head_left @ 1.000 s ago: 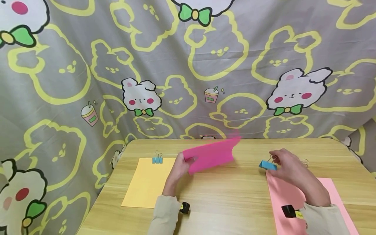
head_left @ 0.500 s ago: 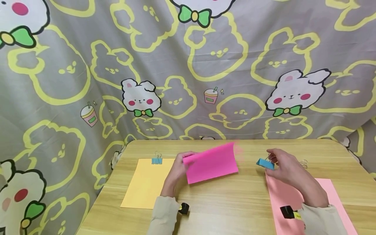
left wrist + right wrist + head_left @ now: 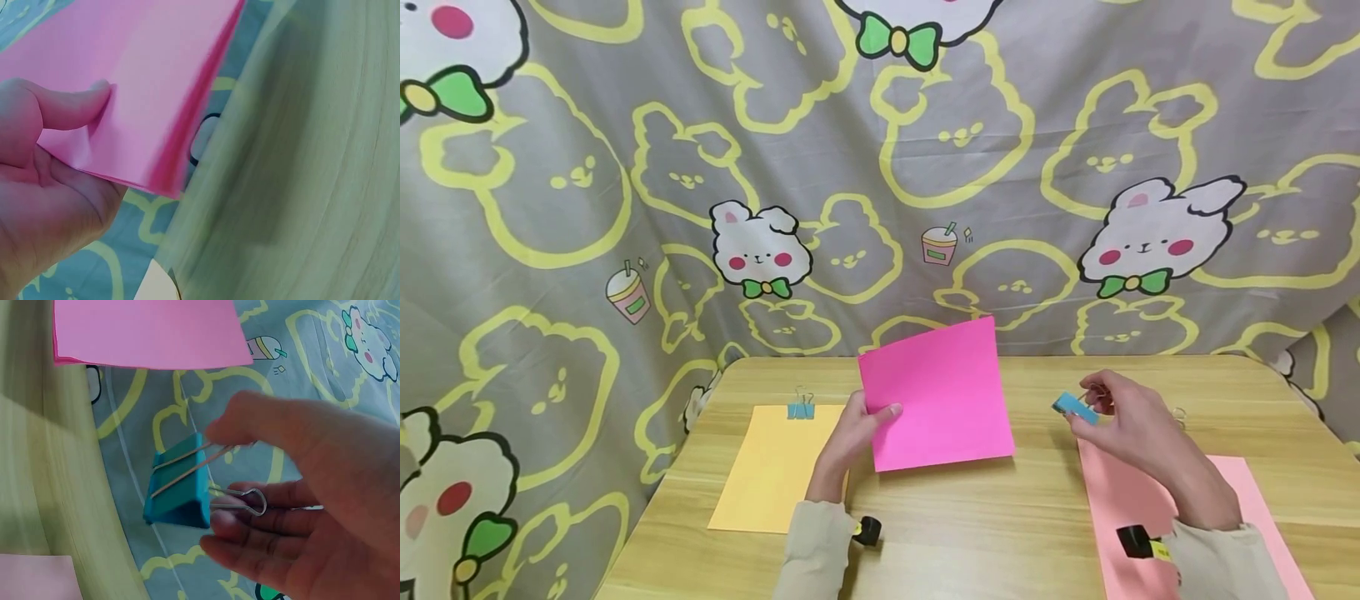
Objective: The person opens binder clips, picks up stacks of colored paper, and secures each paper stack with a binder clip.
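Note:
Magenta paper (image 3: 940,400), several sheets thick at its edge in the left wrist view, is raised above the middle of the table. My left hand (image 3: 850,437) grips its left side, thumb across the front face. My right hand (image 3: 1127,421) holds a blue binder clip (image 3: 178,487) over the far end of the light pink paper. Thumb and fingers are on the clip's two wire handles (image 3: 250,503). The clip stands apart from the magenta paper, to its right.
Yellow paper (image 3: 767,475) lies at the left with a blue binder clip (image 3: 801,411) on its far edge. Light pink paper (image 3: 1127,500) lies under my right forearm; wire loops (image 3: 1180,415) show behind that hand. A patterned curtain (image 3: 865,167) hangs beyond the wooden table (image 3: 947,533).
The magenta paper has swung from a tilted, foreshortened position to face me, its top edge now higher. My right hand has turned the clip slightly and shifted it a little left and up.

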{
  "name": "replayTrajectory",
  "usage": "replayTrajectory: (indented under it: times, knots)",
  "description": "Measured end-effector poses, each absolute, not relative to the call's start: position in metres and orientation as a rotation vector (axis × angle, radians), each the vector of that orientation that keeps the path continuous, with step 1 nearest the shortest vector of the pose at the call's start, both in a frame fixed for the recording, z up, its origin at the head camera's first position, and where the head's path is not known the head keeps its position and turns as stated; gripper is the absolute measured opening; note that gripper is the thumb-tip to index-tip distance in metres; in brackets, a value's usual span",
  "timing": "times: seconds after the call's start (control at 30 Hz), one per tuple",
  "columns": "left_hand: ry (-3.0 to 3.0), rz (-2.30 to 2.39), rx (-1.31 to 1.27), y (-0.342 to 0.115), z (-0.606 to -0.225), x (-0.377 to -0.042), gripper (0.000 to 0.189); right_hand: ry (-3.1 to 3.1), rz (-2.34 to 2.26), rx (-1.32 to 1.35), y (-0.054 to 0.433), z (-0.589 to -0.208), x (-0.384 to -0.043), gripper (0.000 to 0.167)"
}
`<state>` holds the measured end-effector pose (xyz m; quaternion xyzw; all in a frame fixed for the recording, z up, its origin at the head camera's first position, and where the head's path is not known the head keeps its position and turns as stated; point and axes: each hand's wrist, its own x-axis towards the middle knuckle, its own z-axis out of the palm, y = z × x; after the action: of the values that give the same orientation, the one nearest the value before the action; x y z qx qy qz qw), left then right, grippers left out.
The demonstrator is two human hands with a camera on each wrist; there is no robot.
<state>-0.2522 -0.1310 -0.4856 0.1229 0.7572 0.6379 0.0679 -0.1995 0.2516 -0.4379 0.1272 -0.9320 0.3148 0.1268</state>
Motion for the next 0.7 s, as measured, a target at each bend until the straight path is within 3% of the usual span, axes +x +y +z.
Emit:
replayTrajectory:
  times: [0.37, 0.7]
  knots:
    - [2.172, 2.012, 0.345, -0.1312, -0.4845, -0.2514, 0.019, -2.773, 0.930, 0.291, 0.2550, -0.4341, -0.1980, 0.053]
    - [2.128, 2.022, 0.339, -0.1286, -0.4832, -0.2511, 0.018, -2.757, 1.072, 0.321, 0.2549, -0.4335, -0.1972, 0.047]
